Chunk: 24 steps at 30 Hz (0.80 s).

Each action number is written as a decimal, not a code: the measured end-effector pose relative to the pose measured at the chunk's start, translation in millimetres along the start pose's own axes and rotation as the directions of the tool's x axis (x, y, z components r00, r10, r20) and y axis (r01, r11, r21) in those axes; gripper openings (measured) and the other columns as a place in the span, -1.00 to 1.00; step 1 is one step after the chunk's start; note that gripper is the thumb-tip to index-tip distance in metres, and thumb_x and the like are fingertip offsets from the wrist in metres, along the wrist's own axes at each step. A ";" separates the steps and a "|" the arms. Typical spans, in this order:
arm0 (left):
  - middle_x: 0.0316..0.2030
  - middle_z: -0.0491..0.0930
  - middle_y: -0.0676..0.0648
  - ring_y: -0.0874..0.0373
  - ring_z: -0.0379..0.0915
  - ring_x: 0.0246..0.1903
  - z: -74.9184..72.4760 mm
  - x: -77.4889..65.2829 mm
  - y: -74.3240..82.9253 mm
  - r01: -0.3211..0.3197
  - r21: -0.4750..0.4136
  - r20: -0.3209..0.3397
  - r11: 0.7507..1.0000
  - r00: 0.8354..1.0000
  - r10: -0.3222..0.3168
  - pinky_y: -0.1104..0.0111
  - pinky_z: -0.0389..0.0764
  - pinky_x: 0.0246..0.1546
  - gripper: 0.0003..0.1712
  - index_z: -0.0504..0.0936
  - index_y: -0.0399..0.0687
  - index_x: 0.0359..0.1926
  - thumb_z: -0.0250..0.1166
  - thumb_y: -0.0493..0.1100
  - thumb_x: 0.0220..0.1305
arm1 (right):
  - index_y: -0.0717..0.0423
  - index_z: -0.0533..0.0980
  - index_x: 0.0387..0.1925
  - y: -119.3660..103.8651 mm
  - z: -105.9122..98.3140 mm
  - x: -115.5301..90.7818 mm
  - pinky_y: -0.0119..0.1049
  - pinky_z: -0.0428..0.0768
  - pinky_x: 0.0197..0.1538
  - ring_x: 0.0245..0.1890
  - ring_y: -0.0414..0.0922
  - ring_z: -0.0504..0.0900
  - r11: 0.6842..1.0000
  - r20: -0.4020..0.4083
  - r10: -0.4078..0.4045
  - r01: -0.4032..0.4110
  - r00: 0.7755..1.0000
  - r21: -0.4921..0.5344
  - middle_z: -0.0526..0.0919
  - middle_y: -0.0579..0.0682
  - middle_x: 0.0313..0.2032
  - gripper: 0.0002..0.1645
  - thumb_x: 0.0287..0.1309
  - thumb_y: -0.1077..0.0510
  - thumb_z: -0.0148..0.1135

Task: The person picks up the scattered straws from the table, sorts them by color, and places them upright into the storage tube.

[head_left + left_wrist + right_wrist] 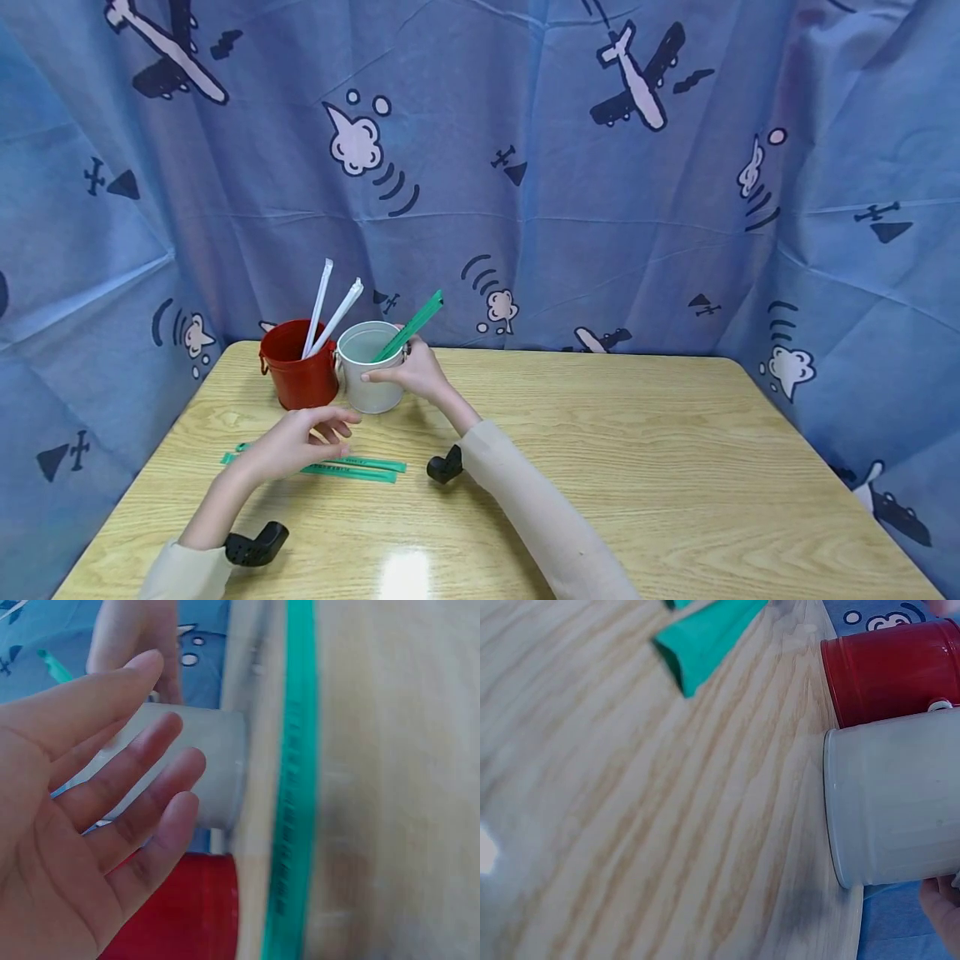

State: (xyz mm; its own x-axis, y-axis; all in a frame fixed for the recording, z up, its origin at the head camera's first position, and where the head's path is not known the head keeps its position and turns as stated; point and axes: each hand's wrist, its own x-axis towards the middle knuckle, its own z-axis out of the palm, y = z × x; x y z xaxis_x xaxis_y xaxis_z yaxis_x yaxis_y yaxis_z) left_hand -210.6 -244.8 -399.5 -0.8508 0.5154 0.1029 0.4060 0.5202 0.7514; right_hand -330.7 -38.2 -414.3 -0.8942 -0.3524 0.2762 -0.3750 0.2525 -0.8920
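My right hand (422, 372) holds the white bucket (367, 396) at its right side, the thumb across the front wall and the fingers behind. A green paper-wrapped straw (416, 322) leans out of that bucket to the right. Left of it stands the red bucket (303, 383) with two white-wrapped straws (339, 318) poking up. My left hand (296, 443) hovers in front of the buckets, fingers loosely bent and holding nothing. Beneath it, two green-wrapped straws (356, 473) lie side by side on the table, partly hidden by the hand.
The light wooden table (637, 467) spreads out to the right. A blue curtain (465, 167) printed with airplanes hangs behind and along both sides. Each wrist carries a small black camera (257, 546).
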 end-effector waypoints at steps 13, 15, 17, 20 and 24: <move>-0.16 0.63 -0.06 0.14 0.50 -0.17 9.0 -11.3 -18.1 0.056 0.014 0.098 0.998 0.994 -0.058 0.46 0.59 -0.26 -0.45 0.55 -0.19 0.08 0.46 -0.18 0.04 | 0.03 0.41 0.19 0.3 -0.9 1.6 -0.22 0.47 0.23 0.08 -0.14 0.56 1.000 -0.010 0.009 -0.009 1.000 -0.004 0.62 0.00 0.05 -0.13 -0.24 0.15 0.59; -0.16 0.63 -0.06 0.13 0.50 -0.17 10.7 -11.0 -18.9 0.051 0.020 0.100 0.998 0.994 -0.053 0.46 0.59 -0.26 -0.46 0.56 -0.19 0.08 0.46 -0.21 0.04 | 0.04 0.40 0.20 -0.3 -1.8 2.2 -0.19 0.45 0.25 0.10 -0.11 0.56 1.000 -0.008 0.012 -0.012 1.000 0.002 0.61 0.02 0.07 -0.13 -0.23 0.15 0.59; -0.16 0.63 -0.06 0.14 0.50 -0.17 12.1 -10.5 -19.4 0.044 0.033 0.097 0.998 0.994 -0.047 0.46 0.59 -0.26 -0.49 0.56 -0.19 0.07 0.44 -0.24 0.05 | 0.08 0.39 0.22 -2.0 -2.8 2.0 -0.13 0.43 0.28 0.13 -0.05 0.54 1.000 0.000 0.011 -0.011 1.000 0.010 0.60 0.06 0.09 -0.12 -0.21 0.16 0.58; -0.19 0.63 -0.04 0.16 0.50 -0.19 14.2 -9.7 -20.2 0.045 0.062 0.083 0.997 0.995 -0.050 0.46 0.59 -0.26 -0.53 0.58 -0.17 0.05 0.42 -0.29 0.06 | 0.19 0.36 0.23 -12.4 -5.2 -2.8 -0.05 0.40 0.30 0.16 0.04 0.52 1.000 0.016 0.008 -0.009 1.000 0.028 0.57 0.17 0.11 -0.12 -0.18 0.22 0.55; -0.25 0.63 0.03 0.24 0.49 -0.25 17.1 -9.0 -21.5 0.052 0.109 0.056 0.993 0.997 -0.058 0.48 0.58 -0.27 -0.57 0.60 -0.14 0.01 0.41 -0.36 0.05 | 0.31 0.33 0.24 -30.8 -8.3 -12.2 -0.02 0.38 0.31 0.17 0.11 0.50 0.999 0.041 0.013 -0.014 0.999 0.043 0.54 0.26 0.13 -0.13 -0.15 0.27 0.51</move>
State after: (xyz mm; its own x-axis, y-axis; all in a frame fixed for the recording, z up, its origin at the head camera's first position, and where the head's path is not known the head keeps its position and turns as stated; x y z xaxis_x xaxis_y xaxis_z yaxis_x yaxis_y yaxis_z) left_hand -206.0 -248.9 -427.7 -0.8528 0.5217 0.0225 0.3956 0.6173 0.6801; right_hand -310.3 -34.3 -387.2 -0.8880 -0.3860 0.2499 -0.3514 0.2189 -0.9103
